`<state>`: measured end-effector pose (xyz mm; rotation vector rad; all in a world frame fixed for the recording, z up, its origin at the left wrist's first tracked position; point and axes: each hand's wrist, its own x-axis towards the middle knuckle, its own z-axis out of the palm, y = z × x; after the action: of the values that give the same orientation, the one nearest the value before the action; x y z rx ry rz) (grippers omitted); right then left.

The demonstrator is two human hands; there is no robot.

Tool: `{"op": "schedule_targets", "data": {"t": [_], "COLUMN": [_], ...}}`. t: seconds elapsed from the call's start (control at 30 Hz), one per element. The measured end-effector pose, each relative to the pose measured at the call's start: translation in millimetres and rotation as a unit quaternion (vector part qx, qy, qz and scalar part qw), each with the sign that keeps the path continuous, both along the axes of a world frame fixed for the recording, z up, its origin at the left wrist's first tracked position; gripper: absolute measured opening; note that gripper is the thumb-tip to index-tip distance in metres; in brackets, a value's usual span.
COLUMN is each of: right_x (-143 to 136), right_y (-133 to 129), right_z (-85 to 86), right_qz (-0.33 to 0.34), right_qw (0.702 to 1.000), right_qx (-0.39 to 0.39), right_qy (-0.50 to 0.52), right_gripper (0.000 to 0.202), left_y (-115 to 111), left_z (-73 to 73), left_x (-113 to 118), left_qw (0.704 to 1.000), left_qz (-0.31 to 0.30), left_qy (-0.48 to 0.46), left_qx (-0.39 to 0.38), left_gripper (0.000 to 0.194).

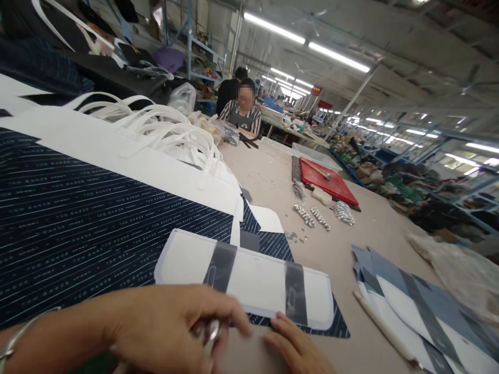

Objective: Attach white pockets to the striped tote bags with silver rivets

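My left hand (pixel 167 322) comes in from the lower left, a bracelet (pixel 23 332) at its wrist. Its fingers curl round a small shiny metal piece (pixel 212 332) whose kind I cannot make out; the index finger reaches right. A long white panel (pixel 259 278) with rounded ends and two dark grey strips (pixel 296 293) lies just beyond both hands. Under it is dark blue striped printed fabric (pixel 105 213). My right hand (pixel 296 345) has its fingers stretched out, tips at the panel's near edge.
White straps (pixel 163 130) pile up at the left on white pieces. Farther along the table (pixel 265 182) are a red board (pixel 327 179) with a hammer and coiled cords (pixel 319 218). Grey and white panels (pixel 429 311) lie at the right. A person (pixel 244 109) sits at the far end.
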<state>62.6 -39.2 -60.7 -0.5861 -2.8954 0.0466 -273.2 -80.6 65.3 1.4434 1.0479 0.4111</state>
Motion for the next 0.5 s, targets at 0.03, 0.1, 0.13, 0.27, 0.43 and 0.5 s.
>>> {"op": "schedule_targets", "data": {"t": [0.03, 0.1, 0.13, 0.27, 0.43, 0.5], "right_x": [-2.4, -7.9, -10.3, -13.8, -26.7, -41.0], "right_y": [-0.9, -2.0, -2.0, -0.1, 10.2, 17.5], "right_z": [4.0, 14.2, 20.5, 51.7, 82.4, 86.5], "right_qz": [0.003, -0.002, -0.009, -0.065, -0.247, -0.278], "right_qw": [1.0, 1.0, 0.999, 0.981, 0.925, 0.901], "right_qx": [-0.007, -0.026, -0.045, -0.18, -0.274, -0.286], "right_qy": [-0.005, 0.0, 0.008, 0.037, 0.092, 0.17], "right_gripper": [0.044, 0.045, 0.045, 0.044, 0.034, 0.02], "left_y": [8.9, 28.1, 37.2, 61.0, 68.4, 69.1], "left_z": [-3.3, -15.4, -23.4, -55.2, -73.7, -76.3], "left_x": [2.4, 14.1, 22.3, 54.0, 67.8, 69.9], "left_qw": [0.999, 0.993, 0.989, 0.97, 0.948, 0.936], "left_qz": [-0.007, 0.017, 0.046, 0.112, 0.084, 0.098], "left_qy": [-0.028, -0.1, -0.131, -0.215, -0.303, -0.328], "left_qx": [-0.026, -0.055, -0.054, -0.016, -0.05, -0.079], "left_gripper": [0.055, 0.066, 0.068, 0.07, 0.075, 0.074]}}
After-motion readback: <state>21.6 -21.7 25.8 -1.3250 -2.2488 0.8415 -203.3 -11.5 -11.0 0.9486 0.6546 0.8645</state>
